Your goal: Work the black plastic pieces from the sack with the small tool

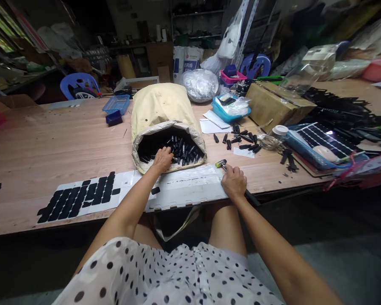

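A cream sack point(165, 103) lies on its side on the table, its mouth toward me, with many small black tapered plastic parts point(186, 150) inside. My left hand point(163, 159) reaches into the mouth at those parts. Its fingers are curled, and what they hold, if anything, is hidden. Closed round a small hammer point(221, 163), my right hand point(234, 182) rests near the table's front edge. The hammer's head is yellowish, and its dark handle end sticks out below my hand. Between my arms lies a flat white board point(184, 186).
Rows of black stickers point(79, 195) on white sheets lie at the left. Loose black parts point(241, 139) are scattered right of the sack, near a blue basin point(231, 108) and a cardboard box point(276, 103). A solar panel point(327, 140) lies farther right. Blue baskets point(116, 105) stand back left.
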Tool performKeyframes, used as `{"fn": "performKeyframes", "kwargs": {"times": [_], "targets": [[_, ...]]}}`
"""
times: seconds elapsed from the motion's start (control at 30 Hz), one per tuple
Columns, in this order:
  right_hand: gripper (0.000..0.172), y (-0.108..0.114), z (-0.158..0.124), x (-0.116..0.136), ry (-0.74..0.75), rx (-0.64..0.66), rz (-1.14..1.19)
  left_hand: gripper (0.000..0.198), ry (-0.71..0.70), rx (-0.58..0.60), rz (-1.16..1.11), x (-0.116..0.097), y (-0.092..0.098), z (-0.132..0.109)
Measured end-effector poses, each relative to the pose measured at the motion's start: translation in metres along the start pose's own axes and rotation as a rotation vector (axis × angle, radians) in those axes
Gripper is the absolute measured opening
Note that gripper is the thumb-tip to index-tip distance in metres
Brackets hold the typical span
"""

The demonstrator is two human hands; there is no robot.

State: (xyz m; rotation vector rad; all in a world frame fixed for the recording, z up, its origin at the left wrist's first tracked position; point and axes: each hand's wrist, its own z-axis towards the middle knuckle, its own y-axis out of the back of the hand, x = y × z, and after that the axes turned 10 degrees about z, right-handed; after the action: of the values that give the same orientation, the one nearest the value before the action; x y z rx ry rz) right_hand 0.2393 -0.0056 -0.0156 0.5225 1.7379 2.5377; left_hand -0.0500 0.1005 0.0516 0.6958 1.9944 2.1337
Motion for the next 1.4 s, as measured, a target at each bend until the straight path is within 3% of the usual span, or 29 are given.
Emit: {"fn": "performKeyframes", "kwargs": {"times": [0.1, 0.17, 0.33, 0.43, 0.5, 0.77, 0.9, 1.03, 1.2, 1.4], "targets": [[0.037, 0.001, 0.0, 0.002, -0.015, 0.01, -0.002, 0.014, 0.022, -0.037, -0.085, 0.001, 0.001, -0.016], [0.037, 0.001, 0.0, 0.003, -0.018, 0.011, 0.001, 0.018, 0.038, -0.08, -0.192, -0.011, 0.001, -0.03], [0.037, 0.001, 0.001, 0.004, -0.025, 0.015, 0.013, 0.017, -0.012, -0.097, -0.494, -0.078, -0.006, -0.056], [0.037, 0.001, 0.0, 0.004, -0.018, 0.006, 0.022, 0.017, 0.091, -0.043, -0.621, -0.112, -0.012, -0.057], [0.037, -0.001, 0.001, 0.003, -0.014, -0.006, 0.035, 0.017, 0.183, -0.019, -0.669, -0.122, -0.015, -0.054], [0.037, -0.001, 0.001, -0.01, 0.0, -0.044, 0.279, 0.017, 0.238, -0.039, -0.718, -0.123, -0.019, -0.053], [0.042, 0.004, -0.02, -0.008, 0.089, -0.129, 0.577, 0.019, 0.244, -0.053, -0.722, -0.126, -0.019, -0.052], [0.039, 0.012, -0.042, 0.006, 0.188, -0.081, 0.776, 0.018, 0.265, -0.027, -0.747, -0.127, -0.019, -0.049], [0.04, 0.022, -0.05, 0.023, 0.209, -0.033, 0.773, 0.016, 0.275, -0.009, -0.775, -0.127, -0.018, -0.047], [0.043, 0.028, -0.048, 0.029, 0.152, 0.141, 0.629, 0.014, 0.278, 0.007, -0.797, -0.128, -0.015, -0.046]]}}
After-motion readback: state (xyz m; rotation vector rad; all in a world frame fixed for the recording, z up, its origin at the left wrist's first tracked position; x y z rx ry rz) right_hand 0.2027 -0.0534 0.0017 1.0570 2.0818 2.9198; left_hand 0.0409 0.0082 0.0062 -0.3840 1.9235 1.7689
